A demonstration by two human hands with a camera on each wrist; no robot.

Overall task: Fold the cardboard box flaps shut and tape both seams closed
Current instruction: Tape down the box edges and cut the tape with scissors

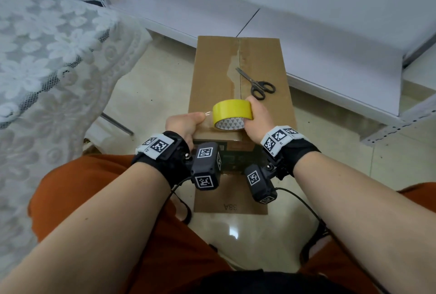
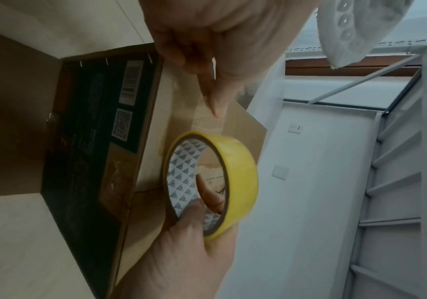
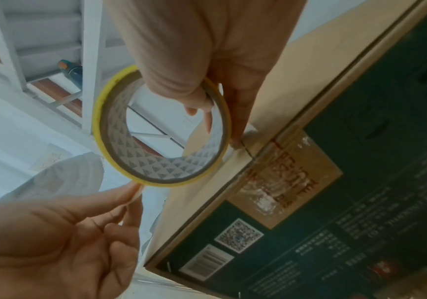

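Observation:
A brown cardboard box (image 1: 212, 76) stands on the floor in front of me, its top flaps folded flat, with old tape residue along the middle seam. Over the box's near edge, my right hand (image 1: 258, 119) grips a yellow tape roll (image 1: 232, 111), thumb inside the core. My left hand (image 1: 186, 124) pinches the free end of a short clear tape strip (image 1: 207, 114) pulled out to the left. In the left wrist view the strip (image 2: 208, 119) runs from my fingers to the roll (image 2: 238, 174). In the right wrist view the roll (image 3: 156, 163) hangs beside the box edge (image 3: 271, 101).
Black-handled scissors (image 1: 257, 83) lie on the box top, right of the seam. A lace-covered surface (image 1: 47, 57) rises at the left. White shelf boards (image 1: 306, 34) and a perforated metal rail (image 1: 401, 124) lie behind and to the right. A cardboard flap (image 1: 231, 201) lies between my knees.

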